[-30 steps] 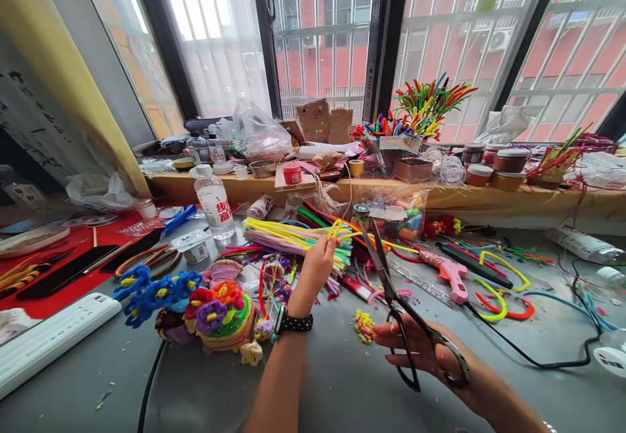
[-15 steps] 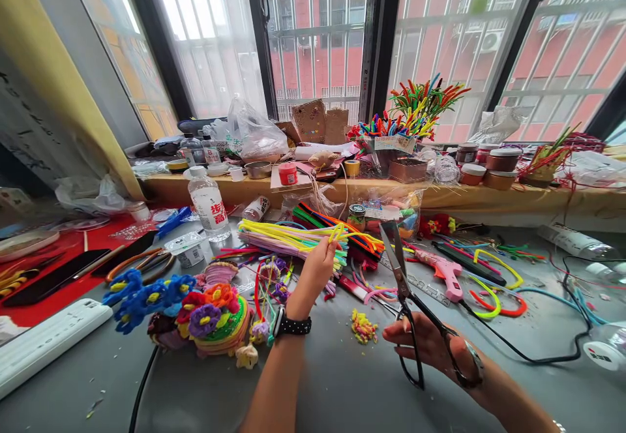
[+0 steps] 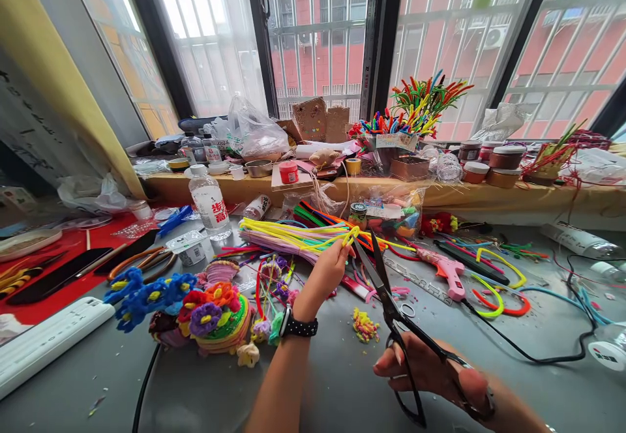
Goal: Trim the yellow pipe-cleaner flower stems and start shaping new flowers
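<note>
My left hand point(image 3: 327, 275), with a black watch at the wrist, pinches a yellow pipe cleaner point(image 3: 353, 233) that is bent into a small loop above the fingertips. Behind it lies a bundle of pipe cleaners point(image 3: 281, 238) in yellow, lilac and green. A large pair of black scissors point(image 3: 388, 304) is in my right hand point(image 3: 425, 364), thumb and fingers through the handles. Its blades stand apart, with the tips close to the yellow loop; whether they touch it I cannot tell. Below lies a small heap of yellow and red clippings point(image 3: 365, 325).
Fuzzy flowers point(image 3: 205, 315) stand on the left beside a white power strip point(image 3: 53, 342). A water bottle point(image 3: 210, 205) is upright behind them. To the right lie a pink glue gun point(image 3: 447, 273) and its black cord. Jars and craft supplies crowd the windowsill point(image 3: 313, 188).
My left hand has moved slightly right with the yellow pipe cleaner. The scissors have tilted left, bringing their tips near the loop, and my right hand sits a little lower.
</note>
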The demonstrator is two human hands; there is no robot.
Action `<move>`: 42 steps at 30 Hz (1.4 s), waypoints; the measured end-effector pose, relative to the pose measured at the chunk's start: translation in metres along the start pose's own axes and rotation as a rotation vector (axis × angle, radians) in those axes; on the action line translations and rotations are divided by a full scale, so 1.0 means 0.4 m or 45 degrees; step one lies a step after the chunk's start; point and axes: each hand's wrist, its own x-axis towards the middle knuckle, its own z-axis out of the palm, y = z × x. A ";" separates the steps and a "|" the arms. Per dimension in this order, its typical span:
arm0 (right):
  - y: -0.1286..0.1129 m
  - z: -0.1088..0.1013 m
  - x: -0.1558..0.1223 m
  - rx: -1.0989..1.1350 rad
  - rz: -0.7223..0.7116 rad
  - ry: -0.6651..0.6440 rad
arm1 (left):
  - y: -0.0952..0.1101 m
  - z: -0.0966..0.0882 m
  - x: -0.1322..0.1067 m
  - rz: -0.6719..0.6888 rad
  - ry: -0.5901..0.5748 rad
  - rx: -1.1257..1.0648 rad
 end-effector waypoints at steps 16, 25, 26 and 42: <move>-0.003 -0.030 0.018 -0.107 -0.080 0.067 | 0.028 0.011 -0.016 0.179 -0.382 -0.062; -0.003 -0.026 0.016 -0.088 -0.123 0.111 | 0.036 0.038 -0.024 0.231 -0.479 -0.027; -0.005 -0.022 0.017 -0.068 -0.128 0.112 | 0.036 0.036 -0.024 0.227 -0.477 -0.031; -0.002 -0.011 0.014 -0.043 -0.145 0.160 | 0.043 0.024 -0.021 0.134 -0.600 -0.093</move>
